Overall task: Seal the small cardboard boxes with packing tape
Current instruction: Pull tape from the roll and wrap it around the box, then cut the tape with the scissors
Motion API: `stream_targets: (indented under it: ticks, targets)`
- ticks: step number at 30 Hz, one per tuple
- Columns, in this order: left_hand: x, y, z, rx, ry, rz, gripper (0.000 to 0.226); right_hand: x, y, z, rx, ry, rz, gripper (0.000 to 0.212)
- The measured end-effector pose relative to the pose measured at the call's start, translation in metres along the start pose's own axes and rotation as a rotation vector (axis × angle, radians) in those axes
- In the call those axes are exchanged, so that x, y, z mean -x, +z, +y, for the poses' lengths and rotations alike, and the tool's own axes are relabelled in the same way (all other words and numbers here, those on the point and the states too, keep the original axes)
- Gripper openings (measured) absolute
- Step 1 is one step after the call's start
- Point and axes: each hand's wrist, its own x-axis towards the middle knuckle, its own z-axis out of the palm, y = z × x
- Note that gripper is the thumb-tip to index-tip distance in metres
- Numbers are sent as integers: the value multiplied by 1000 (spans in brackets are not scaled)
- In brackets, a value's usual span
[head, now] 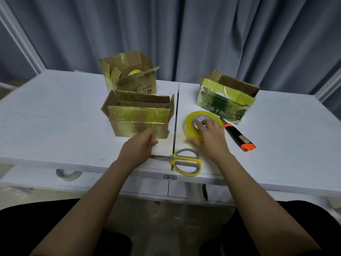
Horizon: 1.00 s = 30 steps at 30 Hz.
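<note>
three open, yellow-taped cardboard boxes (138, 119) (129, 74) (227, 97) on table, yellow tape roll (191, 130) tilted between front two

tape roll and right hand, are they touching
Touching. The head view shows the right hand on the tape roll, fingers draped over its core and the thumb against its yellow side.

Three small brown cardboard boxes with yellowish tape, flaps open: near-left (138, 121), rear-left (129, 74), right with green print (225, 100). One yellow packing tape roll (191, 129). One yellow-grey scissors (184, 161). One orange-black utility knife (239, 136). Two hands: left (140, 145), right (212, 137).
</note>
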Motion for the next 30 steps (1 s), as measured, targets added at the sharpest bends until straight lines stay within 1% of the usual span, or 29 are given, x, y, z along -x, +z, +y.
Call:
stream_targets:
  ticks: [1,2,3,4,6,8,11,13,16,20,22,23,26,27,28,30]
  targets:
    - [-2,-1,-1,26,-6,-1,24,9,-4,-4,-120,-91,81,51]
    - [-3,-1,-2,53,-18,-2,27,20,-9,-9,-225,-179,107,40]
    - [-4,-2,-3,77,-29,-5,30,30,-12,-14,-277,-240,45,33]
    - [-5,-2,-4,97,-41,-11,30,38,-14,-17,-263,-280,-59,30]
    - [-4,-2,-6,132,-61,-21,29,48,-10,-23,-124,-313,-240,32]
    - [-3,-1,-6,156,-61,-18,26,49,-12,-28,-47,-273,-334,31]
    - [-4,-3,-5,174,-60,-19,25,44,-24,-35,16,-258,-403,32]
    - [-7,-4,-6,161,-82,-44,24,44,-35,-34,50,-248,-414,36]
    - [-10,-4,-6,136,-86,-29,17,46,-57,-24,84,-159,-390,42]
    - [-9,-4,-1,94,-104,15,13,45,-86,-8,126,-138,-211,33]
    - [-6,-2,2,79,-118,27,16,41,-96,-5,191,-116,-159,38]
    - [-4,-1,3,69,-121,36,17,39,-101,-5,234,-101,-156,44]
    - [2,2,5,44,-119,58,16,26,-110,-9,459,-129,-217,78]
    - [3,2,6,37,-117,55,15,21,-113,-12,518,-153,-235,84]
    - [4,2,7,28,-117,51,14,16,-116,-16,564,-178,-248,86]
    - [5,2,9,15,-114,49,13,6,-118,-23,632,-228,-264,81]
